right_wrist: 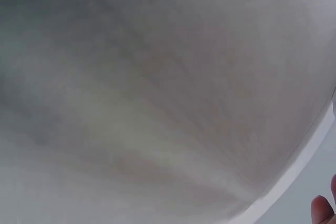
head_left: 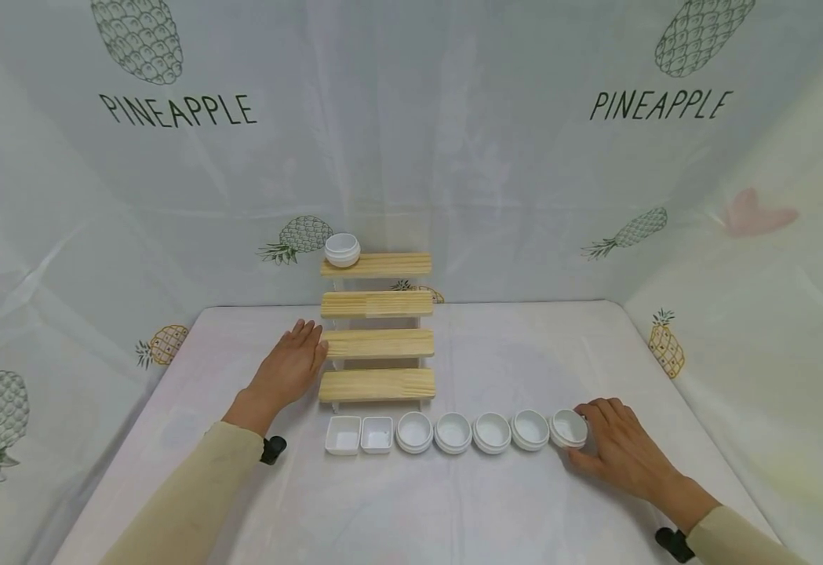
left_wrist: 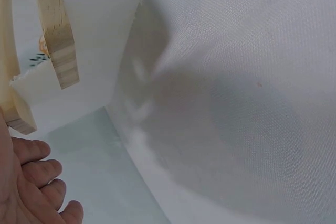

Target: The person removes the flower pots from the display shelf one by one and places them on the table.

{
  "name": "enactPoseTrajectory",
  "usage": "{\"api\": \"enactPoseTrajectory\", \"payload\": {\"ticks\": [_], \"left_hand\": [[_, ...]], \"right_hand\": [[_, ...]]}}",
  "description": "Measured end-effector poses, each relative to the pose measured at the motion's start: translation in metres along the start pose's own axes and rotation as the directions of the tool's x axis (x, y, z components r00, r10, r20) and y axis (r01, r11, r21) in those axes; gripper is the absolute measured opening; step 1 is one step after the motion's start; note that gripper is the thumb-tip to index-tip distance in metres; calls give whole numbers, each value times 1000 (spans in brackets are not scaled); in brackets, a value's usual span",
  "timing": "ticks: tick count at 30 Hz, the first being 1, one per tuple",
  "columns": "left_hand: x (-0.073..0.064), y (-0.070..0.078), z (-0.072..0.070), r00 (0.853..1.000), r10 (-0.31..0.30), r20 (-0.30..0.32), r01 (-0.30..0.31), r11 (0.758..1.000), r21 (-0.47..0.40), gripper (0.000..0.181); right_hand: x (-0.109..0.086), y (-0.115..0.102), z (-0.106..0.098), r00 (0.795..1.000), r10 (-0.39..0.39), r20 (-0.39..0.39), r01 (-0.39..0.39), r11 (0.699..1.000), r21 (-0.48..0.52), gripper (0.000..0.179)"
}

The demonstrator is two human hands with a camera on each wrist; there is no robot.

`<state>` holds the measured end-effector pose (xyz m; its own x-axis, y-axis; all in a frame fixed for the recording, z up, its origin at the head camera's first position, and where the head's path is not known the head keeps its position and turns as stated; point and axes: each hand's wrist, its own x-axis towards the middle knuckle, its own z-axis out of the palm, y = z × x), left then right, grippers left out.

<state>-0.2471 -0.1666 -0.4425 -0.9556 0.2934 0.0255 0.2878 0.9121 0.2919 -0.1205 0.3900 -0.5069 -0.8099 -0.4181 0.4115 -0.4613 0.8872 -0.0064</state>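
Observation:
My left hand lies against the left side of a tiered wooden stand, fingers pointing away from me. In the left wrist view its fingertips stand just below the end of a wooden plank. Over to the right, my right hand holds the last white round bowl of a row, thumb on the near side and fingers on the far side. Only fingertips of that hand show in the right wrist view. Another white bowl sits at the left end of the top tier.
Several more round bowls continue the row leftward, ending in two square white dishes in front of the stand. The white-covered table meets a pineapple-print cloth at the back and sides.

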Motion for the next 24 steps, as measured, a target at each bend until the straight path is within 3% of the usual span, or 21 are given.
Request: {"api": "enactPoseTrajectory", "payload": {"ticks": [6,11,17,24], "left_hand": [[1,-1,0,1000,3,5,-3,1000,2,64],[0,0,-1,1000,4,11,-4,1000,-7,64],[-3,1,-3,1000,-1,7,1,1000,-10,63],[-2,1,-3,1000,1,4,0,1000,-12,65]], "right_hand": [[5,2,-6,1000,-13,-17,13,1000,19,67],[26,3,-15,996,-49,-76,52,998,38,67],[74,-4,-24,971,-140,-193,141,990,-6,82],[145,-28,-26,955,-180,-234,173,984,-50,71]]}}
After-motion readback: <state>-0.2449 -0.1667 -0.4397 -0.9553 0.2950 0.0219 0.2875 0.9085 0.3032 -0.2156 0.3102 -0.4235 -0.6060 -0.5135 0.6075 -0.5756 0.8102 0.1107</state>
